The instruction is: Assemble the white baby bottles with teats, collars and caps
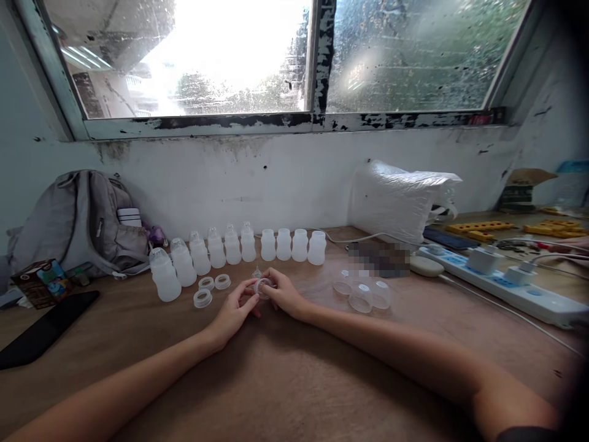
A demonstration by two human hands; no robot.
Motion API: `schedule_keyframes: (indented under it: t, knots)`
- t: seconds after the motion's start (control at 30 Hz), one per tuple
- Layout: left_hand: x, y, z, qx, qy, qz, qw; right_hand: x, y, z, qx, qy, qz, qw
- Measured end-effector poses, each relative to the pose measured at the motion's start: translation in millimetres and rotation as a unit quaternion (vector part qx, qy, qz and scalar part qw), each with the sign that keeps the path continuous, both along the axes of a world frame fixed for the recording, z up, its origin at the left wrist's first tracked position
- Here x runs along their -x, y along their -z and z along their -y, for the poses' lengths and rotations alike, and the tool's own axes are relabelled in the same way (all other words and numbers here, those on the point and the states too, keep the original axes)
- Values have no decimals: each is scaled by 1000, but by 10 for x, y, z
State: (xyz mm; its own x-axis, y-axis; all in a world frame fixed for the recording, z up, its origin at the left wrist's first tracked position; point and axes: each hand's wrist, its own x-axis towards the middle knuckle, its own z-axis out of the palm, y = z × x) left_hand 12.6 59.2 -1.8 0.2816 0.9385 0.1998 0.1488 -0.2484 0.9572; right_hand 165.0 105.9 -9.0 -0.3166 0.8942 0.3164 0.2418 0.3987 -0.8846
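Observation:
At the middle of the table, my left hand and my right hand meet around a clear bottle collar ring. Fingers of both hands are closed on its sides. A clear nipple points up just behind the ring; whether it sits inside the ring I cannot tell. Left of my hands lie three loose collar rings. Behind them runs a curved row of frosted baby bottles: several with clear tops on the left, several open-necked ones on the right. Several clear domed caps lie to the right.
A grey backpack, a drink carton and a black phone are at the left. On the right are a white power strip with cables, a bubble-wrap parcel and yellow blocks. Another person's hand shows at the far right.

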Motion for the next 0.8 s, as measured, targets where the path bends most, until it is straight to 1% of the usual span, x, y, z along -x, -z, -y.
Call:
schedule_keyframes:
  t: [0.13, 0.23, 0.3, 0.4, 0.57, 0.7, 0.8]
  knots:
    - [-1, 35, -19, 14, -15, 51, 998, -3, -38, 27, 43, -65, -68, 995]
    - [-2, 56, -38, 33, -22, 89, 995, -8, -53, 37, 58, -79, -106, 990]
    - [-1, 58, -48, 49, -25, 109, 992, -11, -58, 50, 47, -80, -109, 990]
    - [5, 40, -47, 68, -27, 133, 988, -15, -66, 83, 12, -95, -95, 991]
    - [19, 13, -21, 47, -38, 121, 991, -2, -63, 108, -3, -120, -87, 989]
    - [17, 23, -21, 55, -42, 132, 989, 17, -39, 105, -16, -129, -92, 987]
    - [13, 23, -27, 45, -39, 125, 990, 15, -33, 130, -29, -139, -83, 986]
